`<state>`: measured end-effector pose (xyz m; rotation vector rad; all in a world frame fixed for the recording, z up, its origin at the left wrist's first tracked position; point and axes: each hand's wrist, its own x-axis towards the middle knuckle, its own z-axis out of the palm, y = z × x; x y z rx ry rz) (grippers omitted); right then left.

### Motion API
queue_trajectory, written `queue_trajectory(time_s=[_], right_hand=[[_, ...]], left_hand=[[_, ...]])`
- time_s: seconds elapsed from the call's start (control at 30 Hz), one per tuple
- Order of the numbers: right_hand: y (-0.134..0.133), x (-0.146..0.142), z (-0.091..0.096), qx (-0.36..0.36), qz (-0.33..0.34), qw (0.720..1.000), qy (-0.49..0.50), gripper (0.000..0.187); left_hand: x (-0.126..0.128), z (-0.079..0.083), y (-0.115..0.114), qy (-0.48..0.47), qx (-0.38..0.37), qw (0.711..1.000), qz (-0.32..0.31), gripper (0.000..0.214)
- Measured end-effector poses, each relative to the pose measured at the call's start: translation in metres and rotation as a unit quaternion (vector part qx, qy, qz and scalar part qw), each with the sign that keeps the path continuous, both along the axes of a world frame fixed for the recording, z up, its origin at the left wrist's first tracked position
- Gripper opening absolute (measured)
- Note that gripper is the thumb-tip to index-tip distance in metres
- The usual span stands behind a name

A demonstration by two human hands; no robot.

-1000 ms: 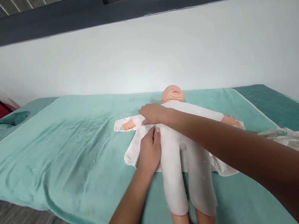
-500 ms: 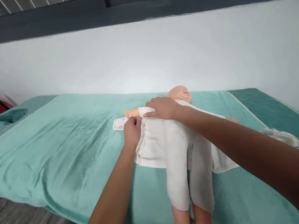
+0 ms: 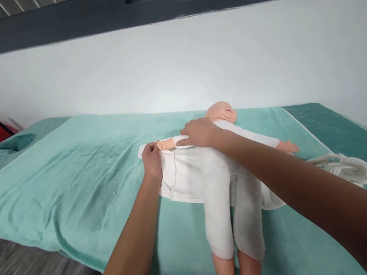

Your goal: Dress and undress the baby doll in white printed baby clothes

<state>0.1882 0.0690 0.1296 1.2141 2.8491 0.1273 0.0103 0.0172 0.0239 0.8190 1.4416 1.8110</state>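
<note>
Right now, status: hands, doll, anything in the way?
Left hand pinching white garment at the sleeve. Right hand open, flat on doll, at its upper arm. Doll face-up on teal towel. Crumpled cloth off right, apart from hands.

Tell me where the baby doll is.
In the head view, the baby doll lies face-up right of centre on the green towel, head toward the wall; the right hand rests on its shoulder, the left hand grips the white garment beside it.

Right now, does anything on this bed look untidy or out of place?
Yes. A crumpled white cloth lies bunched to the right of the baby doll, and the white garment under the doll lies open, unfastened. The left hand pinches its sleeve end.
</note>
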Motion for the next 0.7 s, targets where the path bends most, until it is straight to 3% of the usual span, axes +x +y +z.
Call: queue_trajectory(time_s=[0.17, 0.37, 0.43, 0.6, 0.7], right_hand=[[0.001, -0.001, -0.001, -0.01, -0.006, 1.0, -0.023, 0.054], [0.0, -0.004, -0.001, -0.015, -0.019, 0.998, -0.054, 0.049], [-0.001, -0.006, -0.004, -0.016, -0.026, 0.998, -0.054, 0.048], [-0.002, -0.017, -0.014, 0.014, -0.033, 0.999, -0.03, 0.044], [-0.004, -0.013, -0.013, 0.021, -0.023, 0.999, 0.021, 0.034]], left_hand=[[-0.001, -0.001, 0.0, -0.006, 0.005, 1.0, 0.024, 0.016], [0.002, -0.001, -0.004, 0.116, 0.02, 0.992, 0.041, 0.019], [0.006, 0.001, -0.006, 0.119, 0.042, 0.992, 0.004, 0.019], [0.018, 0.005, -0.011, 0.13, 0.081, 0.973, -0.175, 0.017], [0.019, 0.004, -0.01, 0.122, 0.07, 0.974, -0.176, 0.016]])
